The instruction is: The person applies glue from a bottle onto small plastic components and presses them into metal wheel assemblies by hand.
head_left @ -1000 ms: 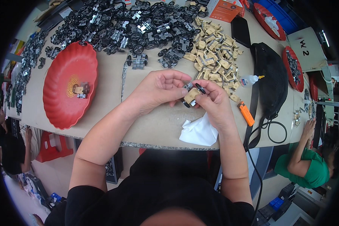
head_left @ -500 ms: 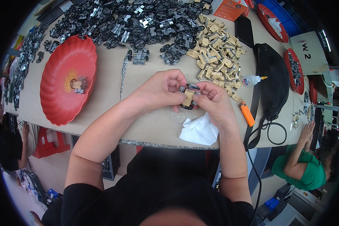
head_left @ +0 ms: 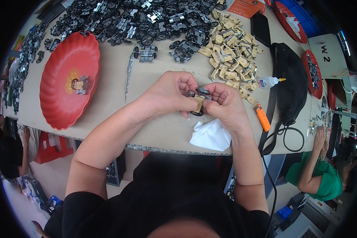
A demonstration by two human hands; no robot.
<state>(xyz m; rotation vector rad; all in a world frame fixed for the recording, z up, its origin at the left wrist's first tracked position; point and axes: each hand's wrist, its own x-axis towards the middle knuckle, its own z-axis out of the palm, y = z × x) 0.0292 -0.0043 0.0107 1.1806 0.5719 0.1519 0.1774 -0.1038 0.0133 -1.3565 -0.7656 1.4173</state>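
Note:
Between my two hands, above the table, is a small toy car chassis with black wheels and a tan plastic piece on it. My left hand grips its left side, the thumb pressed on the tan piece. From the right, my right hand pinches the other side with thumb and curled fingers. Parts of the chassis are hidden behind my fingers. Just below my right hand lies a crumpled white cloth. A single chassis sits beyond my left hand.
A heap of black wheeled chassis covers the far side, beside a pile of tan pieces. At left, a red scalloped tray holds one assembly. Rightward are a glue bottle, orange lighter and black bag. Another person sits at right.
The view has shifted slightly. Both hands stay on the chassis at nearly the same place, and its upper wheel now shows more fully.

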